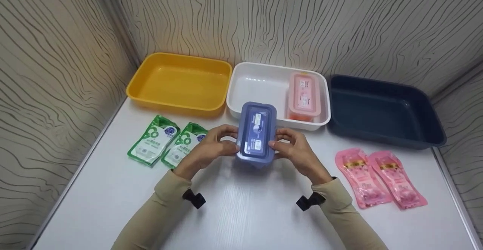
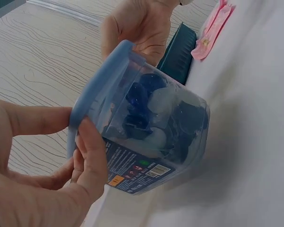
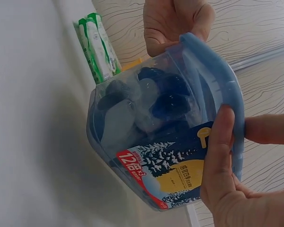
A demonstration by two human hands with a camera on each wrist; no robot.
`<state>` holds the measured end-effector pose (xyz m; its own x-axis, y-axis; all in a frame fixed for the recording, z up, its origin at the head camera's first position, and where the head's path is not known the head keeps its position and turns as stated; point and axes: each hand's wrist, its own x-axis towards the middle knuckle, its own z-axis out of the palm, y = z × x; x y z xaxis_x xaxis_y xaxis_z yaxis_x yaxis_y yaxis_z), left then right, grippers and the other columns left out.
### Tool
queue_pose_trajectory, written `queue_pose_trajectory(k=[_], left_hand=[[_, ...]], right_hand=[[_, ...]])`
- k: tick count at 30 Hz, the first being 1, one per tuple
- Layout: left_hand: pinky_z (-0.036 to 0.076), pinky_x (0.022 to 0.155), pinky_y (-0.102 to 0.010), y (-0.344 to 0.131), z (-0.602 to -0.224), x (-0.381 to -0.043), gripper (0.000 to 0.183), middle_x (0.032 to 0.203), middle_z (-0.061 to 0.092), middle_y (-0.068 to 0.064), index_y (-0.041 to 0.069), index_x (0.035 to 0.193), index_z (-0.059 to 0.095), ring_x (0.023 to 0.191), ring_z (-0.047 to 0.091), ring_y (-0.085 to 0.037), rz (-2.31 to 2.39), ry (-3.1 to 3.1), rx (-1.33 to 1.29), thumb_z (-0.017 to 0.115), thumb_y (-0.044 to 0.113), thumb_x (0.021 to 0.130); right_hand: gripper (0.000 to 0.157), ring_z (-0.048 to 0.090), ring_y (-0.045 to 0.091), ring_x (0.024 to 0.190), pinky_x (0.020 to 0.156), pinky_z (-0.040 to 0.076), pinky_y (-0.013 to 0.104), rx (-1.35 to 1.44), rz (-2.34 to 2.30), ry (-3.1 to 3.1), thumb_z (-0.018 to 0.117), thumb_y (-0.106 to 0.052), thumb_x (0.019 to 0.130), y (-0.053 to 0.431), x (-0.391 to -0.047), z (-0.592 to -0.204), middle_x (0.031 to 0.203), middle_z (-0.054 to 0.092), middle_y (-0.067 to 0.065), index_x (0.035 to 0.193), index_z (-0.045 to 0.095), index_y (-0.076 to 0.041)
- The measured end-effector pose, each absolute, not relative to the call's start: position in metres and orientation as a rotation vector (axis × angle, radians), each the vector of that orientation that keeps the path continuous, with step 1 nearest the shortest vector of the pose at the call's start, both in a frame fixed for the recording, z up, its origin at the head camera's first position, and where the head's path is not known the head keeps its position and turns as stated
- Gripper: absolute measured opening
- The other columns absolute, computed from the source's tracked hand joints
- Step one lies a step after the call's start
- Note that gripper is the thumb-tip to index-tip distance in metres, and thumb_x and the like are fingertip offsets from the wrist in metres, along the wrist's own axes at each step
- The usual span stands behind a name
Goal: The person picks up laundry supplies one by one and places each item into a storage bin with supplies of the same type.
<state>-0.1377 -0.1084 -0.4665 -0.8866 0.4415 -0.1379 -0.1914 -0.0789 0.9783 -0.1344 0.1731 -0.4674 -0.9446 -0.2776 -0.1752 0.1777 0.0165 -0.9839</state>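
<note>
Both hands hold a clear plastic tub of laundry pods (image 1: 257, 133) with a blue lid, raised over the table in front of the white tray. My left hand (image 1: 212, 146) grips the lid's left edge, thumb on top and fingers below the rim. On the opposite edge my right hand (image 1: 296, 150) pinches the lid the same way. Dark blue and whitish pods (image 2: 161, 113) show through the tub's wall in the left wrist view. A printed label (image 3: 170, 165) with snowy trees wraps one side in the right wrist view.
A white tray (image 1: 260, 66) at the back holds a pink-lidded tub (image 1: 305, 95). Left of it stands a yellow tray (image 1: 181, 103), right of it a dark blue tray (image 1: 385, 137). Two green pouches (image 1: 151, 142) lie at left, two pink packets (image 1: 364, 178) at right.
</note>
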Motion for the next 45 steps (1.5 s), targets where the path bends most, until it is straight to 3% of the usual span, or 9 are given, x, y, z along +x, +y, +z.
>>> queue_pose_trajectory(k=[10,23,31,38,45], left_hand=[[0.065,0.093,-0.041,-0.107,-0.440,-0.145,0.053,0.128,0.056,-0.019,-0.008,0.138,0.055,0.098,0.072,-0.020,2.025,1.796,0.303,0.069,-0.003,0.087],[0.064,0.096,-0.041,-0.106,-0.420,-0.158,0.056,0.130,0.055,-0.020,-0.005,0.141,0.055,0.105,0.071,-0.026,1.956,1.886,0.306,0.072,0.002,0.089],[0.061,0.104,-0.042,-0.102,-0.408,-0.169,0.056,0.138,0.055,-0.019,-0.001,0.144,0.054,0.114,0.066,-0.030,1.951,1.882,0.264,0.072,0.001,0.091],[0.055,0.111,-0.042,-0.097,-0.401,-0.182,0.054,0.139,0.057,-0.018,0.000,0.147,0.056,0.119,0.061,-0.029,1.978,1.913,0.252,0.071,0.003,0.095],[0.053,0.115,-0.040,-0.090,-0.398,-0.194,0.054,0.141,0.060,-0.014,0.002,0.148,0.057,0.124,0.063,-0.030,1.949,2.020,0.211,0.073,0.005,0.097]], right_hand=[[0.052,0.073,0.017,0.088,0.078,0.067,0.035,-0.170,-2.026,1.973,0.071,-0.002,0.093,0.177,-0.140,-0.442,0.113,0.059,0.014,0.138,0.049,0.014],[0.046,0.075,0.017,0.085,0.077,0.068,0.036,-0.242,-2.051,1.989,0.072,0.000,0.093,0.177,-0.150,-0.425,0.108,0.061,0.013,0.132,0.052,0.012],[0.052,0.072,0.018,0.096,0.088,0.065,0.032,-0.264,-2.079,1.977,0.070,0.000,0.094,0.181,-0.157,-0.415,0.119,0.057,0.015,0.140,0.048,0.011],[0.058,0.068,0.016,0.104,0.092,0.062,0.026,-0.234,-2.160,1.962,0.068,0.008,0.093,0.181,-0.169,-0.407,0.124,0.062,0.013,0.147,0.046,0.014],[0.056,0.068,0.016,0.104,0.093,0.063,0.027,-0.151,-2.226,1.942,0.067,0.012,0.094,0.180,-0.181,-0.406,0.126,0.060,0.012,0.146,0.047,0.010]])
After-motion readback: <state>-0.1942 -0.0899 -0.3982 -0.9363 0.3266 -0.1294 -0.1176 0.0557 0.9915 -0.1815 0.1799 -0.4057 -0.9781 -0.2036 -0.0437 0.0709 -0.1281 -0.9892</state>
